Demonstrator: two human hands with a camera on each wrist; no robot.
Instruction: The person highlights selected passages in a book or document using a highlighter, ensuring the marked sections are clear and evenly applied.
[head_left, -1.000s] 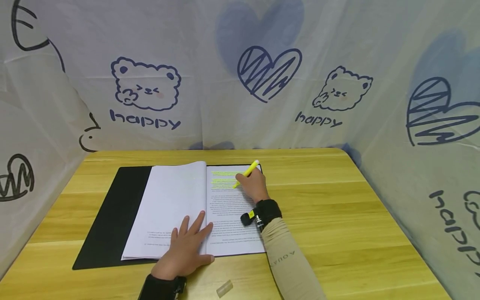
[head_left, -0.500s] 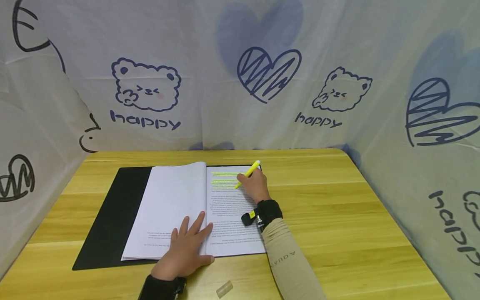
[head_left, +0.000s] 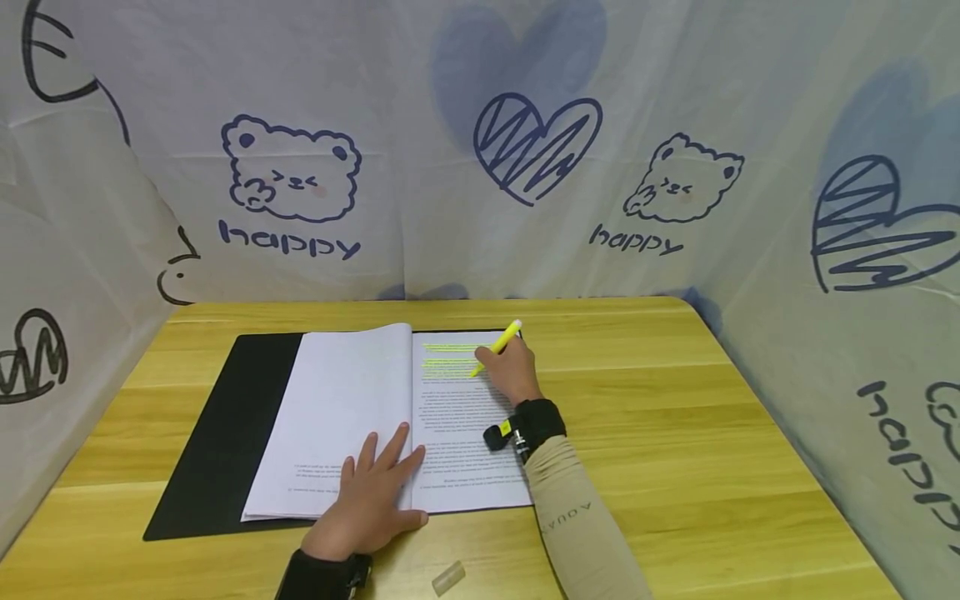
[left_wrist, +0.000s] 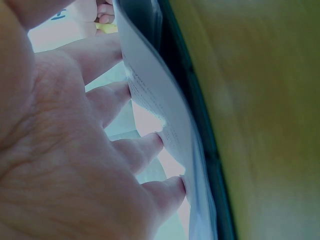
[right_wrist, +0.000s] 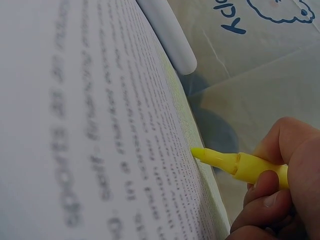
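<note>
My right hand pinches a yellow highlighter, its tip down at the printed right page. Yellow strokes cover several lines near the top of that page. Spread out flat, my left hand rests across the lower part of the left page near the fold. In the left wrist view its fingertips press on the paper. The sheets lie in an open black folder.
A small translucent cap lies on the wooden table near its front edge. Behind and beside the table hangs a pale cloth with bear and heart drawings. Black camera straps circle both wrists.
My right hand has shifted slightly to the right along the text with the highlighter. The left hand has stayed in place.
</note>
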